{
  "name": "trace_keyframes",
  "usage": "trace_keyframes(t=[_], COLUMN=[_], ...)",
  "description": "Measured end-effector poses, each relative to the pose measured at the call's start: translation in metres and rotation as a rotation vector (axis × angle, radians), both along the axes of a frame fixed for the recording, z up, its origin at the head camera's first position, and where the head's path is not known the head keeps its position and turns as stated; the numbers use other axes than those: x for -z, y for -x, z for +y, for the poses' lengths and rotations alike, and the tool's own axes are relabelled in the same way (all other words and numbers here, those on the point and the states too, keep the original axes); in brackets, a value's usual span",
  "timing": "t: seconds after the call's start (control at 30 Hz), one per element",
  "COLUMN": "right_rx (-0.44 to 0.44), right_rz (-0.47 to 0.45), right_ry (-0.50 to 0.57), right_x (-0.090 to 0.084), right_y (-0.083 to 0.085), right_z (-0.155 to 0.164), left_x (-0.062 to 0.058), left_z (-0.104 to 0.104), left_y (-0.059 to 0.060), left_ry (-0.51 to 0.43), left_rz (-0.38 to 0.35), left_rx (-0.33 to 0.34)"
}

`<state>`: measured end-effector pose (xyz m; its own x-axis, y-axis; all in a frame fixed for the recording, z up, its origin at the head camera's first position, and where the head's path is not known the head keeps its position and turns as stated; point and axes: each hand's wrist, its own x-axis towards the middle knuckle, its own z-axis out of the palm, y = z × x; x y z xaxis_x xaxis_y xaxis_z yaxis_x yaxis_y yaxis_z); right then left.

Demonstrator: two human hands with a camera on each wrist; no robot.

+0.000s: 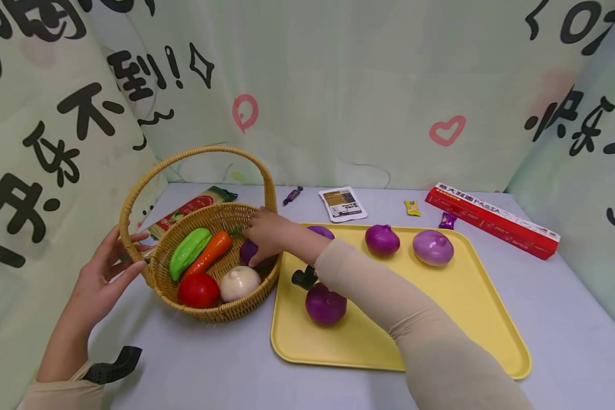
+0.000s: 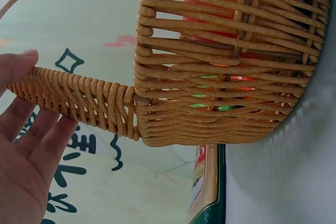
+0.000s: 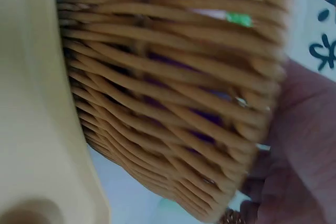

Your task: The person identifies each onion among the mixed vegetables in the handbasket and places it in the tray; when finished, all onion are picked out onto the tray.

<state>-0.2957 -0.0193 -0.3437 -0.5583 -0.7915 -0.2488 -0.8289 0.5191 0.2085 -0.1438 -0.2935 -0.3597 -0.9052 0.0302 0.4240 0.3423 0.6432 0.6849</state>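
My left hand (image 1: 99,279) holds the wicker basket (image 1: 220,316) by the lower left of its handle (image 2: 86,100), thumb on one side and fingers on the other. My right hand (image 1: 269,233) reaches over the basket's right rim, its fingers and thumb around a purple onion (image 1: 248,251) that is partly hidden. Purple also shows through the weave in the right wrist view. Beside it in the basket lie a white onion (image 1: 240,283), a tomato (image 1: 199,291), a carrot (image 1: 210,253) and a green ridged vegetable (image 1: 189,253).
Right of the basket, a yellow tray (image 1: 461,307) bears several purple onions (image 1: 326,304), one partly behind my right forearm. Behind stand a red box (image 1: 492,219), a white packet (image 1: 343,204) and small wrapped candies (image 1: 412,208). A red and green package (image 1: 189,210) lies behind the basket.
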Motion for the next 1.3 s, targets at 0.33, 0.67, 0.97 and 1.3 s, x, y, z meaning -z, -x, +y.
trace_keyframes(t=[0.33, 0.67, 0.97, 1.3], right_rx=[0.036, 0.039, 0.015, -0.043], right_rz=[0.077, -0.196, -0.377, -0.329], right_ry=[-0.061, 0.153, 0.305, 0.354], right_x=[0.008, 0.009, 0.007, -0.002], right_y=[-0.005, -0.002, 0.0, -0.001], right_z=[0.0, 0.005, 0.008, 0.003], left_x=[-0.001, 0.0, 0.001, 0.0], left_z=[0.002, 0.001, 0.0, 0.001], left_y=[0.001, 0.001, 0.001, 0.0], left_ry=[-0.01, -0.02, -0.021, -0.016], left_rz=[0.007, 0.002, 0.01, 0.008], left_rx=[0.01, 0.008, 0.011, 0.006])
